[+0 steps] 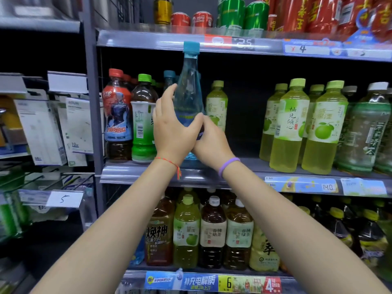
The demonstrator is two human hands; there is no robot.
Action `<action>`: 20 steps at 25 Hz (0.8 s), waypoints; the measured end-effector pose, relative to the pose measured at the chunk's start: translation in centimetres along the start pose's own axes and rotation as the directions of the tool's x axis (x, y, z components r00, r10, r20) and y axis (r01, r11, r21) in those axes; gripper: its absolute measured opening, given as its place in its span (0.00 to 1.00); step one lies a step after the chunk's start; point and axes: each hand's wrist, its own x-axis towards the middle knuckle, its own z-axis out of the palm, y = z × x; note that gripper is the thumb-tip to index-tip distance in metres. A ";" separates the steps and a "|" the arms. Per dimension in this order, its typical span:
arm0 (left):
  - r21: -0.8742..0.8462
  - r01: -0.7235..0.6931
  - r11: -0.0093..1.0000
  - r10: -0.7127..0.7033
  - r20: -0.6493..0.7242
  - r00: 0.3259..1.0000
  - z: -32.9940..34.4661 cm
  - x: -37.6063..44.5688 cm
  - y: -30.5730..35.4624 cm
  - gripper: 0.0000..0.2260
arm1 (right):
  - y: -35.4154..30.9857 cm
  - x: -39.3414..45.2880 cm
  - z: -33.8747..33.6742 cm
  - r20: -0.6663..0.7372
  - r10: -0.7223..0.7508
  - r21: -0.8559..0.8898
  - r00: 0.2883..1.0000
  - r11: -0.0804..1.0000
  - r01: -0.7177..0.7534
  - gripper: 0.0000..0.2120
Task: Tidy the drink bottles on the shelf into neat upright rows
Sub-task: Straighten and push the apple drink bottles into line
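I hold the tall clear-blue plastic bottle with the teal cap (pixel 188 98) upright at the front edge of the middle shelf (pixel 244 166), so it drops square into its row. My left hand (pixel 172 129) wraps its left side, fingers curled round; my right hand (pixel 212 141) grips low on its right, steadying the base beside the green-capped tea bottle (pixel 143 117).

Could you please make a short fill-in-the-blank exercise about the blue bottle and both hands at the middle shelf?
1. The blue bottle has a cap coloured ____.
2. The left hand has a thin ____ string at its wrist.
3. The right hand has a ____ band at its wrist.
4. The blue bottle stands on the ____ shelf, beside the green-cap bottle.

Missing words: blue; red; purple; middle
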 end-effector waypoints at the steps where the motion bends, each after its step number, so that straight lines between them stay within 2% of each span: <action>1: 0.011 0.009 1.000 -0.009 0.013 1.000 -0.2 -0.1 -0.4 0.32 | 0.1 0.2 0.7 -0.009 0.008 -0.023 1.000 1.000 -0.008 0.13; 5: 0.044 0.038 0.998 -0.039 0.015 0.999 -0.2 -0.5 -1.1 0.33 | 0.5 0.1 1.9 -0.033 0.017 -0.066 0.999 0.998 -0.019 0.17; 10: 0.070 0.031 0.997 -0.038 0.106 0.994 0.6 -1.4 -1.5 0.33 | 1.3 -0.4 1.5 -0.004 0.050 -0.081 0.999 0.995 -0.050 0.14; 13: 0.019 0.100 0.995 -0.102 0.152 0.983 0.7 -1.7 -2.2 0.33 | 1.5 -1.0 1.1 0.060 0.112 -0.081 0.992 0.991 -0.107 0.22; 17: 0.214 0.077 0.974 -0.103 0.111 0.988 1.1 -1.7 -2.8 0.32 | 1.3 -0.7 0.8 0.081 0.140 -0.142 0.987 0.982 -0.127 0.23; 20: 0.249 0.049 0.967 -0.079 0.113 0.990 1.3 -1.7 -2.1 0.31 | 1.3 -0.4 0.2 0.114 0.123 -0.173 0.986 0.980 -0.102 0.18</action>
